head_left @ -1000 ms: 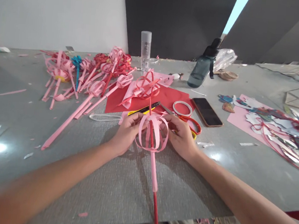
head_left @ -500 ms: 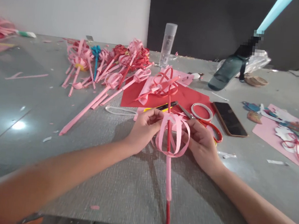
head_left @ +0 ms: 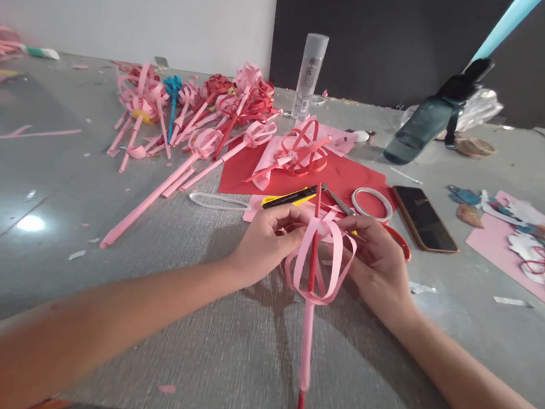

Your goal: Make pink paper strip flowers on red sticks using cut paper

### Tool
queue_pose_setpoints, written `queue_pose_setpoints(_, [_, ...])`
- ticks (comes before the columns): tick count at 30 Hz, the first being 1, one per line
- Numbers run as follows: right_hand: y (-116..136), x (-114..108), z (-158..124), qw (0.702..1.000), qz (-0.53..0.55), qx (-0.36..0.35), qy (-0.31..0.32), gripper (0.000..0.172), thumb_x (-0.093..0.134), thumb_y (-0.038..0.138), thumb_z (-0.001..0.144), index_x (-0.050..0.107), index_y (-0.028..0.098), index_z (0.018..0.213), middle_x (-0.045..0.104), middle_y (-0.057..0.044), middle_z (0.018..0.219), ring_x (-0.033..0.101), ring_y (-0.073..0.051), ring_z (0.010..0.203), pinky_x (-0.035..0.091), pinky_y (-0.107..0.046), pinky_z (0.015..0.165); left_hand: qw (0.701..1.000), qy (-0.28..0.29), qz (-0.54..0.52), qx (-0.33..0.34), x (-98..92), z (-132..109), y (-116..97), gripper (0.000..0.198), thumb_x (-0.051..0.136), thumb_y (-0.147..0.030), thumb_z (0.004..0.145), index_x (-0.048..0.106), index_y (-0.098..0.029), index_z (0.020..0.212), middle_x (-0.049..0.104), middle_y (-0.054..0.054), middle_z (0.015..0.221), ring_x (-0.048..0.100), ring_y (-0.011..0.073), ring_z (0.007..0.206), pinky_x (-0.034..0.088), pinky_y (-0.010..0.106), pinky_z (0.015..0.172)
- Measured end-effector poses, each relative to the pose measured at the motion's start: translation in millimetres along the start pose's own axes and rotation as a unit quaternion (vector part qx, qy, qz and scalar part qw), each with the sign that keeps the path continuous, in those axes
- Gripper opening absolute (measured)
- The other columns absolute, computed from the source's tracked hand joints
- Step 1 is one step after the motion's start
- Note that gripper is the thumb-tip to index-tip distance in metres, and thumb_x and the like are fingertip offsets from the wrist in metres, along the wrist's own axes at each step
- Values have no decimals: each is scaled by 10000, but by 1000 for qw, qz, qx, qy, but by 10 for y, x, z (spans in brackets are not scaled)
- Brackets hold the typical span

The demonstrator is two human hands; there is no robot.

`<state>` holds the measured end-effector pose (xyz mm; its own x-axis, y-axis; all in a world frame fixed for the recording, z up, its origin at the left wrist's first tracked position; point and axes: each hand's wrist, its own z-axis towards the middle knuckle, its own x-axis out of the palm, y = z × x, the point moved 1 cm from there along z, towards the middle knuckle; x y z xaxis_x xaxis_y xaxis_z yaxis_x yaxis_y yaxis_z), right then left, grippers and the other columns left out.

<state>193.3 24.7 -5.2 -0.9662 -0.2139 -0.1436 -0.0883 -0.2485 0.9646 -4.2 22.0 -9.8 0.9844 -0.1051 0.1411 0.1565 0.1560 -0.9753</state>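
Observation:
Between my hands is a pink paper-strip lantern, its looped strips bowed out around a red paper stick. A pink paper tube sleeves the stick below the loops, and the stick's red lower end runs toward the table's near edge. My left hand pinches the strips at the lantern's top from the left. On the other side my right hand has its fingers curled at the top strips too. The fingertips of both hands are partly hidden by the loops.
Beyond my hands lie a utility knife, scissors, a tape roll and a phone near red paper. Finished paper sticks heap at left. A clear bottle and a dark water bottle are behind.
The lantern loops have slid down and slightly right with both hands. The red stick's upper end now stands lower, and the pink tube is nearer the table's front edge.

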Motion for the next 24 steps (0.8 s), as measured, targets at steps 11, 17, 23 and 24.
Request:
queue_pose_setpoints(11, [55, 30, -11, 997, 47, 53, 12, 203, 850, 364, 799, 742, 232, 910, 729, -24, 850, 646, -145, 671, 538, -277, 590, 994, 73, 73, -16, -2, -31, -25, 81, 670, -206, 868, 732, -182, 915, 734, 44, 900, 631, 159, 782, 485, 292, 717])
queue_pose_setpoints(17, [29, 40, -11, 989, 117, 89, 11, 238, 839, 408, 803, 708, 228, 890, 712, -5, 769, 615, -130, 599, 507, -260, 528, 995, 91, -13, -25, 36, -45, -82, 144, 704, -220, 862, 693, -189, 1002, 726, 59, 1048, 667, 181, 965, 508, 295, 863])
queue_pose_setpoints(23, [40, 79, 6, 986, 125, 103, 33, 298, 832, 463, 791, 675, 220, 866, 728, -15, 802, 607, -125, 608, 490, -250, 521, 994, 92, -63, -20, 72, -43, -108, 141, 758, -245, 829, 689, -195, 942, 693, 22, 927, 651, 151, 856, 514, 268, 800])
queue_pose_setpoints(24, [44, 88, 7, 986, 126, 101, 39, 309, 840, 466, 778, 675, 219, 860, 726, -14, 797, 601, -123, 607, 478, -245, 516, 994, 88, -64, -18, 75, -42, -108, 142, 774, -245, 813, 689, -193, 914, 682, 11, 889, 638, 142, 821, 509, 261, 777])
